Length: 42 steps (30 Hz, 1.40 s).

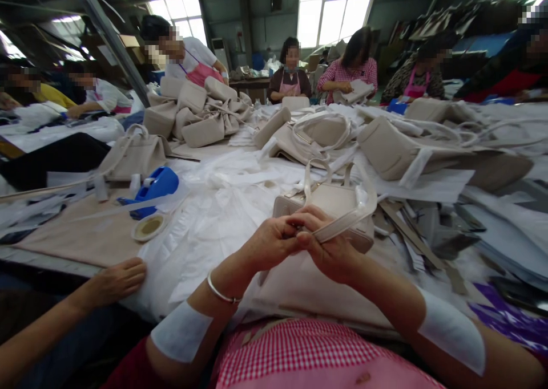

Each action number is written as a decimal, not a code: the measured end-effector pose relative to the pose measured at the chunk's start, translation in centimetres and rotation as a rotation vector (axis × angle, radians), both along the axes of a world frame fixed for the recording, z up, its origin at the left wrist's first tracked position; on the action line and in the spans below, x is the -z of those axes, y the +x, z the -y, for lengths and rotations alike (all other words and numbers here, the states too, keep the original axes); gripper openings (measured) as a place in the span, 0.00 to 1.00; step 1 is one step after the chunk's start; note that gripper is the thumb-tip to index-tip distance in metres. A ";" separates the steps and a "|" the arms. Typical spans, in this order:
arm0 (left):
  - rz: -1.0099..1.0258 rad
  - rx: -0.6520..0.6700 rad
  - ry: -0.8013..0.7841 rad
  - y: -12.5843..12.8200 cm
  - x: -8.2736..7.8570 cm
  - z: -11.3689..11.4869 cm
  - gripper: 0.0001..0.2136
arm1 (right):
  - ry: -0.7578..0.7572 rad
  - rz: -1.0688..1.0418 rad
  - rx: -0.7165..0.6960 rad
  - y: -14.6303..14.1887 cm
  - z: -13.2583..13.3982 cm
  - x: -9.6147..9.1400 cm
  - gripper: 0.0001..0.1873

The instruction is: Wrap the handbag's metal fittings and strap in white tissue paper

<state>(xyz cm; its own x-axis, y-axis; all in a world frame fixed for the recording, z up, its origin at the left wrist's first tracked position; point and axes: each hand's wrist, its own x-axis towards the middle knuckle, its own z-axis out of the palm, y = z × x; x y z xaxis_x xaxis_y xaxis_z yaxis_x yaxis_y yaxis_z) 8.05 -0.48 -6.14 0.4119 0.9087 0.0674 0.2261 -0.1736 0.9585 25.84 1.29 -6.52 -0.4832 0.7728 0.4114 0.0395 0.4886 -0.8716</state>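
Observation:
My left hand [272,242] and my right hand [331,253] meet in front of me, fingers pinched together at one end of a pale beige bag strap [342,222]. Whatever small part lies between the fingertips is hidden. From my right hand the strap loops up and to the right, with clear wrapping on its upper part. Just behind my hands is a small beige handbag [336,198] with upright handles and a zip on top. A larger pale beige piece [295,289] lies below my wrists.
Another person's hand [122,280] rests at the table edge on the left. A blue tape dispenser [156,189] and tape roll [148,227] lie near white wrapping [214,212]. Several beige bags [201,109] are piled farther back. Co-workers sit or stand around the table.

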 end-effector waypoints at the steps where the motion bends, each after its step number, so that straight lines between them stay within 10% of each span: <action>1: -0.026 -0.008 0.032 -0.2 0.1 0.2 0.17 | -0.077 -0.035 0.020 0.2 0.0 0.3 0.22; 7: -0.139 -0.079 0.095 -0.8 0.4 1.2 0.15 | -0.683 -0.581 0.223 1.5 -2.5 -0.5 0.18; 15: -0.047 -0.182 0.143 -1.0 0.3 1.5 0.13 | -0.145 0.008 0.127 -1.0 0.1 0.4 0.23; 22: -0.113 -0.143 0.176 -0.6 0.7 1.8 0.16 | -1.195 -0.637 -0.047 -1.7 -4.6 -0.7 0.19; 26: -0.082 -0.236 0.218 -0.1 0.3 1.2 0.14 | -1.058 -0.832 0.072 -1.7 -7.0 -2.4 0.03; 32: -0.059 -0.512 0.241 0.4 -0.4 -0.4 0.19 | -0.689 -0.750 0.088 0.0 -7.3 -4.5 0.05; 42: 0.004 -0.560 0.187 2.1 -4.1 -2.5 0.07 | -0.499 -0.654 0.081 0.0 -5.7 -4.9 0.13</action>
<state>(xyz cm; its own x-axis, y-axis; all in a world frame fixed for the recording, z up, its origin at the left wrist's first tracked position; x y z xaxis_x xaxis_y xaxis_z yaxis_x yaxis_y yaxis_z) 10.16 2.01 -2.03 -0.1276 0.9603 0.2481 0.3285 -0.1951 0.9241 25.79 7.03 -1.64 -0.2000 0.9614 0.1891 -0.5329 0.0552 -0.8443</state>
